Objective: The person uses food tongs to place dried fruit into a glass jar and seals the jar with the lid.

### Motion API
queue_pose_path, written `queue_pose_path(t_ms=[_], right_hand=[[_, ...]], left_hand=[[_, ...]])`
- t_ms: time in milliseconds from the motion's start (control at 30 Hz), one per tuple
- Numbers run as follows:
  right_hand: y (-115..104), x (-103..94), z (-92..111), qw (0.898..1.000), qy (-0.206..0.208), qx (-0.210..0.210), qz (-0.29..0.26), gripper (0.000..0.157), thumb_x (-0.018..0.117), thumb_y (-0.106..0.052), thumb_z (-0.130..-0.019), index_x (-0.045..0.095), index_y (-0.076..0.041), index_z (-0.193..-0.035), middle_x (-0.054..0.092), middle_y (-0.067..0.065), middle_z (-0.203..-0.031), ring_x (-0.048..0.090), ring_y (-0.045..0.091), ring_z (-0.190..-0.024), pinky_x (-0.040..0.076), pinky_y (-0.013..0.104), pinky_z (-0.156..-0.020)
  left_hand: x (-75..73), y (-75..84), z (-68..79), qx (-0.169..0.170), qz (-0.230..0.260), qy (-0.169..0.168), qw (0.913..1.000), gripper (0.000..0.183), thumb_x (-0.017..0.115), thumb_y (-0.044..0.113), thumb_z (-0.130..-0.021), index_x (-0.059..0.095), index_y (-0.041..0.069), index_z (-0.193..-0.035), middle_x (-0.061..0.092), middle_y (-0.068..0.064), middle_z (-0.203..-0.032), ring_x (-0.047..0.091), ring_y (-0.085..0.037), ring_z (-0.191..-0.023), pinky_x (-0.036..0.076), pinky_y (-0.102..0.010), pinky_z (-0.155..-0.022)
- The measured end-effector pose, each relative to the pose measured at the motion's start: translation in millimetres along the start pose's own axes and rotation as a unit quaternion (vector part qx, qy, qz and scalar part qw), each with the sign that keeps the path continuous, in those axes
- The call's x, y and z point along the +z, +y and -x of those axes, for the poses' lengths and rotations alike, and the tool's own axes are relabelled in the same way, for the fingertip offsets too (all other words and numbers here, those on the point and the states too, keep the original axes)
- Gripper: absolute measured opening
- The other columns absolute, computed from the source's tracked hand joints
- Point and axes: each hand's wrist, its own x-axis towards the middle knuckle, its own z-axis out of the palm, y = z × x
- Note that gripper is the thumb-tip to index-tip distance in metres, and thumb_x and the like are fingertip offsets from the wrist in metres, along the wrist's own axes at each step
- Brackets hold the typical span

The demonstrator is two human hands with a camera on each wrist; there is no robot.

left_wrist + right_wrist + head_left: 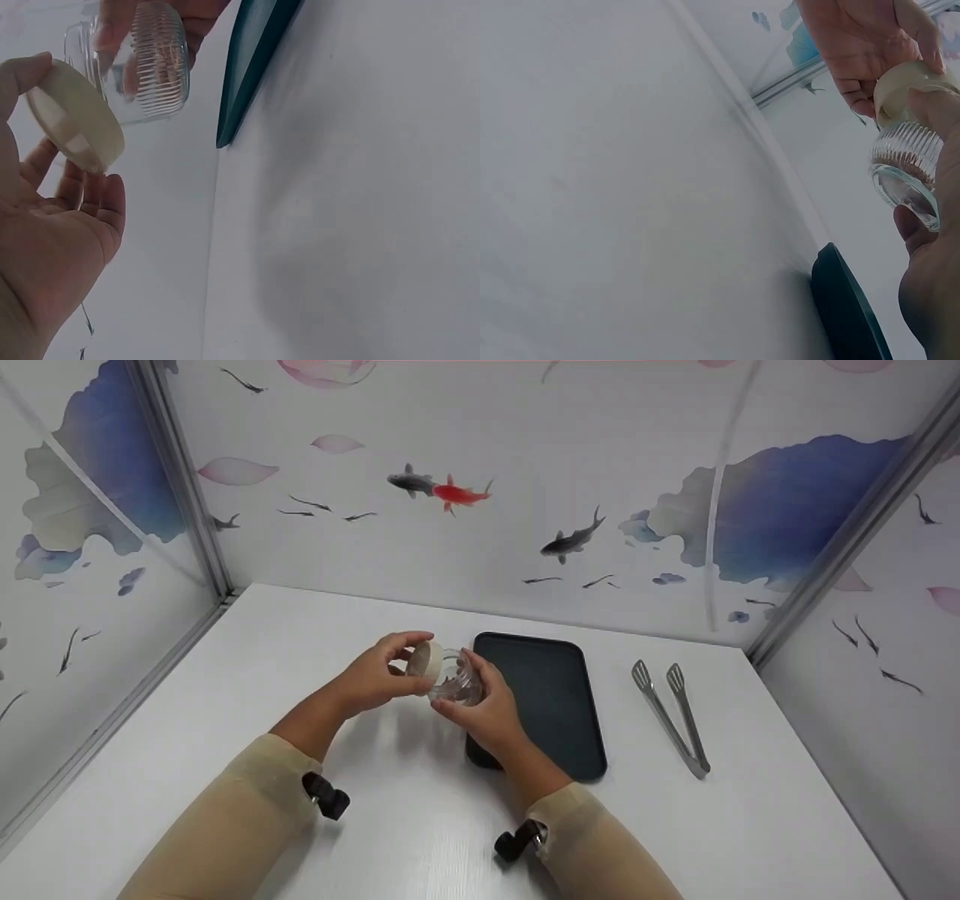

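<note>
Above the table my left hand (382, 671) pinches a cream-coloured round lid (425, 661) between thumb and fingers. My right hand (487, 701) grips a clear ribbed glass jar (459, 682), which lies tilted with its mouth toward the lid. In the left wrist view, the lid (79, 116) stands at an angle at the mouth of the jar (161, 71); whether they touch, I cannot tell. Something brownish shows through the ribbed glass of the jar (907, 154) in the right wrist view, too blurred to name.
A dark rectangular tray (555, 705) lies on the white table (405, 825), partly behind my right hand and forearm. Metal tongs (679, 727) with slotted ends lie spread to its right. Printed wall panels (465, 555) stand at the back and both sides.
</note>
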Motion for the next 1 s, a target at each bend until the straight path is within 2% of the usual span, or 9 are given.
queue_pose_path(t_ms=[133, 400, 600, 833, 1000], right_hand=[[0.9, 0.3, 0.4, 1.0, -0.003, 0.0, 0.018, 0.099, 0.097, -0.041, -0.078, 0.046, -0.025, -0.162, 0.054, -0.001, -0.156, 0.056, 0.023, -0.137, 0.055, 0.047, -0.115], [-0.8, 1.4, 1.7, 0.999, -0.015, -0.006, 0.038, 0.099, 0.096, -0.041, -0.078, 0.046, -0.027, -0.162, 0.053, 0.0, -0.158, 0.055, 0.024, -0.14, 0.055, 0.049, -0.115], [-1.8, 1.2, 1.9, 0.998, -0.015, -0.008, 0.062, 0.099, 0.097, -0.043, -0.077, 0.048, -0.023, -0.161, 0.055, 0.001, -0.155, 0.055, 0.024, -0.138, 0.055, 0.048, -0.113], [-1.8, 1.5, 2.4, 0.995, -0.017, -0.021, 0.092, 0.093, 0.096, -0.035, -0.079, 0.051, -0.02, -0.159, 0.056, 0.001, -0.153, 0.057, 0.022, -0.137, 0.054, 0.048, -0.115], [-0.6, 0.7, 2.6, 0.993, -0.021, -0.032, 0.114, 0.093, 0.096, -0.039, -0.08, 0.051, -0.022, -0.159, 0.055, -0.001, -0.154, 0.056, 0.02, -0.138, 0.052, 0.048, -0.116]], left_hand=[[2.0, 2.6, -1.7, 0.002, -0.037, -0.001, 0.9993, 0.078, 0.085, 0.039, -0.088, 0.048, 0.04, -0.157, 0.046, 0.003, -0.159, 0.055, -0.028, -0.137, 0.059, -0.048, -0.104], [4.7, 5.8, -5.7, 0.01, -0.055, -0.011, 0.9984, 0.076, 0.084, 0.039, -0.089, 0.05, 0.039, -0.157, 0.046, 0.003, -0.161, 0.051, -0.026, -0.141, 0.058, -0.047, -0.106], [7.9, 6.2, -7.2, 0.011, -0.077, -0.017, 0.9969, 0.076, 0.084, 0.042, -0.088, 0.051, 0.037, -0.157, 0.047, 0.003, -0.159, 0.05, -0.024, -0.14, 0.055, -0.047, -0.109], [11.4, 6.3, -8.4, 0.009, -0.094, -0.018, 0.9953, 0.077, 0.084, 0.042, -0.086, 0.052, 0.036, -0.156, 0.046, 0.0, -0.16, 0.05, -0.027, -0.14, 0.057, -0.047, -0.104], [12.7, 5.3, -8.9, 0.008, -0.095, -0.026, 0.9951, 0.08, 0.084, 0.04, -0.086, 0.05, 0.034, -0.158, 0.046, -0.002, -0.159, 0.05, -0.026, -0.138, 0.057, -0.045, -0.102]])
